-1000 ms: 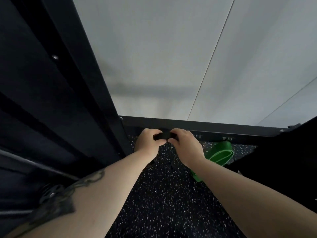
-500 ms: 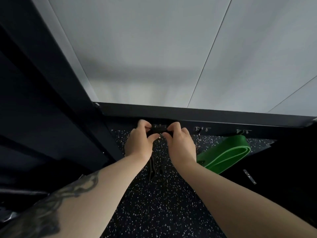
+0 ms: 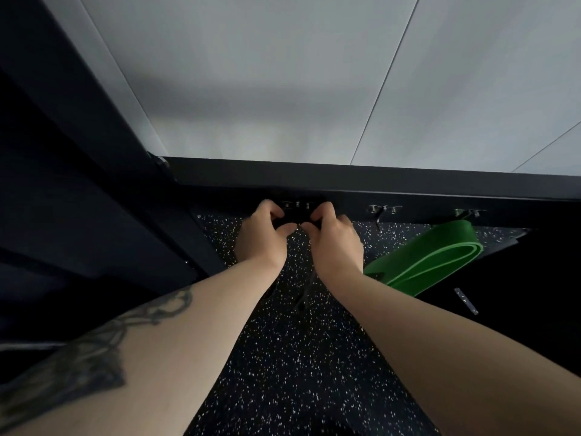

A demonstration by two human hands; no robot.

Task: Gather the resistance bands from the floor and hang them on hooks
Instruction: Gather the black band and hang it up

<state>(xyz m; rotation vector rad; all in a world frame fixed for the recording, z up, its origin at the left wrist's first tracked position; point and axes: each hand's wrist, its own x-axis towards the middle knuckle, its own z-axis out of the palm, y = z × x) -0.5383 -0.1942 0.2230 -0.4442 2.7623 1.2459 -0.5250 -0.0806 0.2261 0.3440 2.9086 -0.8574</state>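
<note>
Both hands hold a black resistance band (image 3: pixel 295 219) stretched between them, right under the leftmost metal hook (image 3: pixel 297 205) on a black crossbar (image 3: pixel 377 180). My left hand (image 3: pixel 262 237) pinches the band's left end and my right hand (image 3: pixel 334 240) its right end. The rest of the black band (image 3: pixel 306 287) dangles down between my wrists, hard to see against the dark floor. A wide green resistance band (image 3: pixel 434 259) hangs from the rightmost hook (image 3: pixel 468 212). The middle hook (image 3: pixel 382 210) is bare.
A black rack upright (image 3: pixel 103 152) rises at the left. A pale wall (image 3: pixel 314 89) stands behind the crossbar. Below is black speckled rubber flooring (image 3: pixel 298 357). A dark frame part with a small metal plate (image 3: pixel 467 300) sits at the right.
Both hands have lifted the black band closer to the leftmost hook. The view has tilted, showing more of the crossbar, the hooks and the green band.
</note>
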